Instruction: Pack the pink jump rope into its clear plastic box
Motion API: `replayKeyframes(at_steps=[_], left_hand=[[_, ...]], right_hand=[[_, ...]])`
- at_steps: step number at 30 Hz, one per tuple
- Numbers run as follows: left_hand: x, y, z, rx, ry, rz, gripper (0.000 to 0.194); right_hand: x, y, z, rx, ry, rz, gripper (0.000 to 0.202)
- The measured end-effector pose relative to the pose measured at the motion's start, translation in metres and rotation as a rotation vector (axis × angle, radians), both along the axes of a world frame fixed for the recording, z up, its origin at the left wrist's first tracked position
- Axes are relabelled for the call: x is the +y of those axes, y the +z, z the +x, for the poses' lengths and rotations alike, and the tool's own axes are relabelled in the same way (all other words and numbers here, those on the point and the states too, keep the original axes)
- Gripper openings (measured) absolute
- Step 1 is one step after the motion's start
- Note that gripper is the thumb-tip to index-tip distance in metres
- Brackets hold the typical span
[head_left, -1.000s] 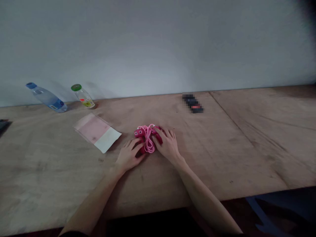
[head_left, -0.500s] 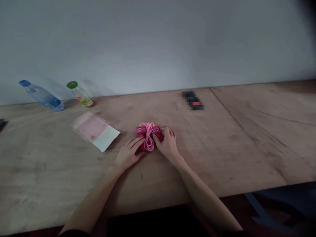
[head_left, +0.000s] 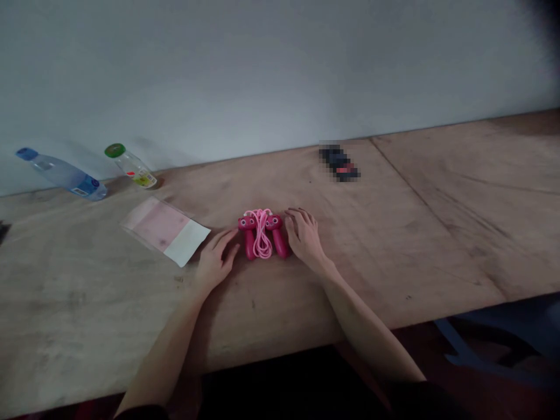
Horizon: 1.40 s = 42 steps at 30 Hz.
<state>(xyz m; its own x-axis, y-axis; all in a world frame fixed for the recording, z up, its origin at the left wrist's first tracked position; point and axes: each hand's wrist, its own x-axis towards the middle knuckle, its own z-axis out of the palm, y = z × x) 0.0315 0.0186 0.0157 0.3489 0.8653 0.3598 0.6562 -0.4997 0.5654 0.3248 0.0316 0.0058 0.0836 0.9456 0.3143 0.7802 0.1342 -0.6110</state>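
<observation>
Both hands, two in all, lie low over the desk (head_left: 262, 326) on either side of one pink jump rope (head_left: 262, 233). The left hand (head_left: 214, 265) is empty, its fingers loosely bent and the thumb apart from them, just beside the rope's left handle (head_left: 249, 246). The right hand (head_left: 306, 238) is also empty, fingers loosely spread, very near the right handle (head_left: 280, 244); whether it touches it, I cannot tell.

The rope lies on the desk in front of the person, its cord looped in one bundle between its two handles (each topped with a little face). It looks like a moment of setting the bundle straight, with neither hand gripping it. Any further handling would call for a light grip on both handles, keeping the loops together.

Farther out, left of the rope, lies one flat pink-and-white packet (head_left: 160, 224). Beyond it are one plastic bottle (head_left: 65, 175) with a blue cap and one glass jar (head_left: 140, 172) with a green lid, near the wall (head_left: 262, 87). One dark item (head_left: 339, 163), blurred out, lies toward the back on the right, and part of another dark object (head_left: 3, 231) shows at the left edge.
</observation>
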Motion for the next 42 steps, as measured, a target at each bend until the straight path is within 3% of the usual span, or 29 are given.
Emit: replayKeyframes(at_steps=[7, 13, 15, 18, 24, 42], left_hand=[[0.012, -0.009, -0.016, 0.276, 0.409, 0.023, 0.038], [0.016, -0.011, -0.028, 0.339, 0.514, -0.042, 0.051], [0.017, -0.014, -0.032, 0.352, 0.456, -0.062, 0.057], [0.013, -0.017, -0.030, 0.383, 0.235, -0.068, 0.068], [-0.002, -0.012, -0.006, 0.460, -0.032, -0.046, 0.080], [-0.002, -0.012, 0.001, 0.482, -0.033, -0.079, 0.071]], right_hand=[[0.002, -0.007, 0.013, -0.140, -0.021, -0.088, 0.056], [-0.001, -0.015, 0.007, -0.281, 0.034, -0.181, 0.059], [-0.001, -0.018, 0.008, -0.298, 0.035, -0.173, 0.060], [0.000, -0.021, 0.009, -0.291, 0.041, -0.156, 0.060], [0.000, -0.025, 0.011, -0.254, 0.050, -0.111, 0.059], [0.001, -0.023, 0.013, -0.250, 0.138, -0.116, 0.061]])
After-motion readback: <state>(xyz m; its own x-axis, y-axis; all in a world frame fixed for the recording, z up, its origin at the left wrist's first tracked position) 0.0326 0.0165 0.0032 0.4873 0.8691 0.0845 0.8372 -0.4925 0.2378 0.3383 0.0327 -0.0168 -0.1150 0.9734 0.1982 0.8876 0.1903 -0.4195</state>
